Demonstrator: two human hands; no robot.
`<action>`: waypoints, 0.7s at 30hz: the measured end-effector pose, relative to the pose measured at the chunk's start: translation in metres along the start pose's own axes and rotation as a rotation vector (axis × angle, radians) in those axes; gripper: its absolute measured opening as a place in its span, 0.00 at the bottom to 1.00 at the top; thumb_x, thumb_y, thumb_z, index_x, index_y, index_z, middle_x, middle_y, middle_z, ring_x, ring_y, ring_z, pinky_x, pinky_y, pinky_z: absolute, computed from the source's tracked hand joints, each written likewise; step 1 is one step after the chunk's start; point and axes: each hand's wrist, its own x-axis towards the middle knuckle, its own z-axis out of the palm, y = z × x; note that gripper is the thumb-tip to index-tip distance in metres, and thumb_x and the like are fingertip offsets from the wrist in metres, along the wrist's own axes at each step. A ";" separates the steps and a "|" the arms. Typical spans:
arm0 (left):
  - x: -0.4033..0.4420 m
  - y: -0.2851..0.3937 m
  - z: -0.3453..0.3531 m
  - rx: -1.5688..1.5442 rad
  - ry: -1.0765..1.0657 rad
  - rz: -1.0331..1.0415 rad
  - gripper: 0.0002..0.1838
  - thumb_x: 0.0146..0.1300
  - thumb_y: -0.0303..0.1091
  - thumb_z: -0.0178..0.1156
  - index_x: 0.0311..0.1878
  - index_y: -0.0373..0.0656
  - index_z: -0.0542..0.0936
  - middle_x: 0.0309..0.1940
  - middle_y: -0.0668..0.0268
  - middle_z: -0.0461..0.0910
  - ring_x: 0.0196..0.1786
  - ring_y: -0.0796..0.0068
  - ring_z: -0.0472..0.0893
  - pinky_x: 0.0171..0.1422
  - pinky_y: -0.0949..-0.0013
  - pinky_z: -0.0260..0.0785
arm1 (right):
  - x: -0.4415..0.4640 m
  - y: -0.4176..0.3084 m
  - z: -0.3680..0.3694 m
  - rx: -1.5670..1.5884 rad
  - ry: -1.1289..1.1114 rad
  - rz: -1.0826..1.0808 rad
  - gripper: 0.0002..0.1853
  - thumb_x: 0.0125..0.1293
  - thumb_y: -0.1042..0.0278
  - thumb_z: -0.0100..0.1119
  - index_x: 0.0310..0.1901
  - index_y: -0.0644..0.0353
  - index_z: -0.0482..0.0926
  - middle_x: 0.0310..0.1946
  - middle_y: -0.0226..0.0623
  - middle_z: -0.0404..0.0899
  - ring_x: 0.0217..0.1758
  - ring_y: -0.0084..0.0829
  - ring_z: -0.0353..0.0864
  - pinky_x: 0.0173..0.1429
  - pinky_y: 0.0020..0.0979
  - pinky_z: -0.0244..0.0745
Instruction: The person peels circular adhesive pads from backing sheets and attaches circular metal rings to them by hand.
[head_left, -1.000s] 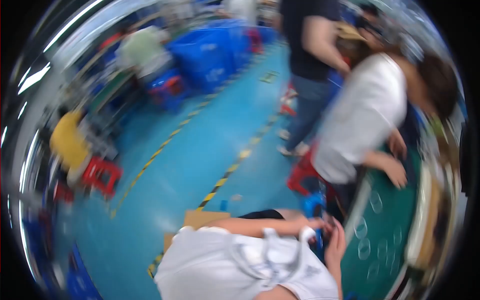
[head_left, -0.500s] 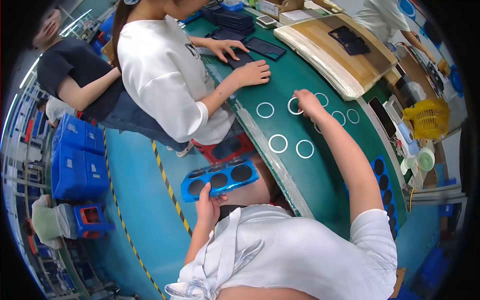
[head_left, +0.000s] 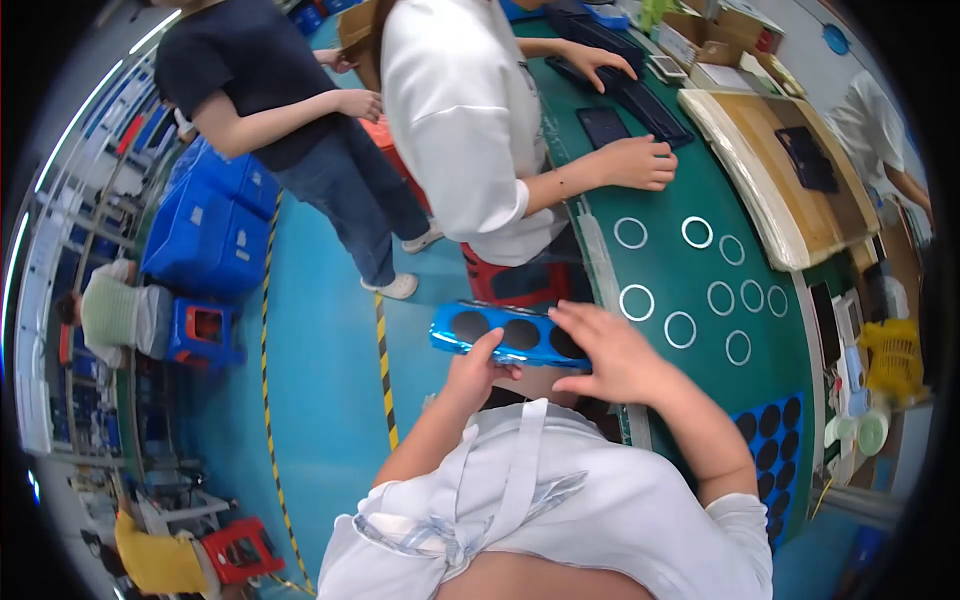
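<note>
My left hand (head_left: 474, 372) is closed on the near edge of a shiny blue sheet (head_left: 441, 332) with a row of round black discs (head_left: 520, 334), holding it above my lap. At the sheet's right end is my right hand (head_left: 622, 358), fingers spread over the last disc and the thumb apart below. Whether its fingertips press on the sheet is hard to tell. Several thin white rings (head_left: 681, 314) lie flat and apart on the green table (head_left: 650, 385) to the right.
A second blue sheet with black discs (head_left: 768, 455) lies at the table's right edge. A co-worker in white (head_left: 455, 120) works beside me with dark trays (head_left: 655, 112). A wrapped board (head_left: 745, 165) and a yellow basket (head_left: 893, 358) stand farther right.
My right hand has left the white ring on the table and come back to the blue sheet. The view has swung left. The co-worker's hands have moved apart.
</note>
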 end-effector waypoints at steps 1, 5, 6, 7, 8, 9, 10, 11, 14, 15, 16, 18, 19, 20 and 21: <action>-0.002 0.003 0.001 0.003 -0.020 -0.001 0.13 0.57 0.38 0.50 0.36 0.36 0.71 0.28 0.60 0.75 0.24 0.71 0.75 0.26 0.72 0.70 | -0.002 -0.001 0.010 0.005 -0.011 -0.022 0.28 0.45 0.65 0.59 0.50 0.63 0.65 0.52 0.48 0.63 0.52 0.44 0.65 0.56 0.38 0.60; -0.009 0.005 -0.001 0.158 -0.016 0.040 0.13 0.60 0.38 0.46 0.36 0.35 0.71 0.24 0.59 0.75 0.23 0.71 0.75 0.25 0.73 0.70 | -0.009 0.004 0.036 -0.103 0.056 -0.007 0.27 0.41 0.72 0.57 0.49 0.63 0.67 0.47 0.47 0.69 0.45 0.42 0.71 0.49 0.35 0.67; -0.009 0.003 -0.001 0.155 -0.012 0.046 0.13 0.60 0.38 0.46 0.36 0.35 0.71 0.24 0.59 0.75 0.23 0.71 0.75 0.25 0.73 0.70 | -0.009 0.004 0.039 -0.104 0.099 -0.017 0.27 0.40 0.74 0.56 0.49 0.63 0.67 0.45 0.46 0.71 0.42 0.41 0.73 0.46 0.34 0.69; -0.010 0.002 -0.002 0.124 -0.011 0.045 0.15 0.60 0.40 0.45 0.36 0.36 0.71 0.24 0.60 0.75 0.23 0.72 0.75 0.26 0.73 0.70 | -0.007 0.001 0.037 -0.122 0.158 -0.041 0.25 0.41 0.77 0.54 0.47 0.63 0.69 0.41 0.44 0.74 0.38 0.39 0.75 0.43 0.33 0.70; -0.011 0.000 -0.004 0.092 -0.009 0.047 0.17 0.61 0.42 0.44 0.36 0.36 0.71 0.24 0.60 0.75 0.24 0.73 0.75 0.27 0.73 0.70 | -0.006 0.001 0.038 -0.123 0.154 -0.055 0.25 0.41 0.77 0.54 0.47 0.63 0.69 0.41 0.44 0.74 0.38 0.39 0.75 0.43 0.33 0.70; -0.011 -0.006 -0.006 0.115 -0.044 0.075 0.20 0.62 0.46 0.42 0.35 0.36 0.71 0.24 0.60 0.74 0.25 0.74 0.75 0.30 0.73 0.70 | -0.005 0.003 0.040 -0.124 0.174 -0.047 0.23 0.41 0.76 0.54 0.45 0.63 0.70 0.40 0.44 0.74 0.38 0.39 0.75 0.42 0.33 0.70; -0.012 -0.010 -0.007 0.110 -0.039 0.087 0.20 0.62 0.46 0.42 0.35 0.36 0.71 0.24 0.60 0.74 0.25 0.74 0.75 0.30 0.73 0.70 | -0.004 0.005 0.043 -0.127 0.194 -0.037 0.22 0.42 0.75 0.53 0.44 0.64 0.71 0.40 0.43 0.75 0.38 0.38 0.75 0.41 0.33 0.70; -0.013 -0.014 -0.008 0.144 -0.079 0.001 0.20 0.61 0.47 0.42 0.35 0.36 0.71 0.25 0.61 0.74 0.25 0.74 0.75 0.31 0.73 0.70 | -0.003 0.006 0.045 -0.131 0.193 -0.046 0.22 0.42 0.75 0.53 0.44 0.64 0.71 0.40 0.43 0.75 0.38 0.38 0.75 0.41 0.33 0.70; -0.017 -0.026 0.004 0.264 -0.125 -0.193 0.22 0.61 0.51 0.41 0.33 0.38 0.71 0.26 0.62 0.74 0.26 0.76 0.74 0.33 0.75 0.69 | -0.001 0.002 0.050 -0.265 0.252 -0.121 0.20 0.43 0.71 0.53 0.42 0.63 0.72 0.38 0.42 0.75 0.38 0.36 0.76 0.40 0.32 0.70; -0.015 -0.033 0.006 0.242 -0.114 -0.208 0.22 0.61 0.51 0.41 0.33 0.38 0.71 0.25 0.62 0.74 0.26 0.76 0.74 0.32 0.75 0.69 | -0.001 -0.003 0.053 -0.307 0.272 -0.149 0.20 0.43 0.70 0.52 0.42 0.63 0.72 0.38 0.41 0.75 0.38 0.36 0.76 0.39 0.32 0.71; -0.013 -0.037 0.007 0.221 -0.103 -0.224 0.22 0.61 0.50 0.41 0.33 0.38 0.71 0.24 0.62 0.74 0.25 0.76 0.74 0.31 0.75 0.69 | 0.000 -0.007 0.055 -0.349 0.293 -0.176 0.20 0.43 0.68 0.52 0.42 0.63 0.72 0.38 0.41 0.75 0.38 0.35 0.76 0.39 0.31 0.71; -0.011 -0.039 0.009 0.156 -0.067 -0.193 0.21 0.62 0.49 0.41 0.34 0.39 0.71 0.23 0.62 0.73 0.24 0.76 0.74 0.30 0.75 0.68 | -0.001 -0.011 0.056 -0.322 0.273 -0.185 0.20 0.43 0.68 0.53 0.42 0.63 0.72 0.39 0.41 0.75 0.39 0.35 0.76 0.39 0.31 0.70; -0.010 -0.042 0.011 0.091 -0.037 -0.169 0.20 0.62 0.48 0.41 0.34 0.39 0.71 0.22 0.63 0.73 0.24 0.76 0.74 0.29 0.75 0.68 | -0.003 -0.011 0.055 -0.298 0.249 -0.185 0.21 0.42 0.67 0.54 0.42 0.63 0.72 0.39 0.42 0.75 0.40 0.35 0.75 0.40 0.31 0.70; -0.008 -0.043 0.010 0.087 -0.042 -0.171 0.20 0.62 0.48 0.41 0.34 0.39 0.71 0.22 0.63 0.73 0.24 0.76 0.74 0.29 0.75 0.68 | -0.005 -0.011 0.053 -0.277 0.226 -0.185 0.22 0.41 0.67 0.55 0.42 0.63 0.72 0.40 0.42 0.74 0.41 0.35 0.75 0.40 0.31 0.70; -0.007 -0.045 0.006 0.038 -0.064 -0.150 0.19 0.62 0.47 0.41 0.35 0.39 0.71 0.21 0.63 0.73 0.24 0.76 0.74 0.29 0.75 0.68 | -0.006 -0.012 0.049 -0.238 0.173 -0.164 0.24 0.41 0.65 0.57 0.44 0.65 0.71 0.43 0.44 0.73 0.44 0.37 0.73 0.43 0.33 0.70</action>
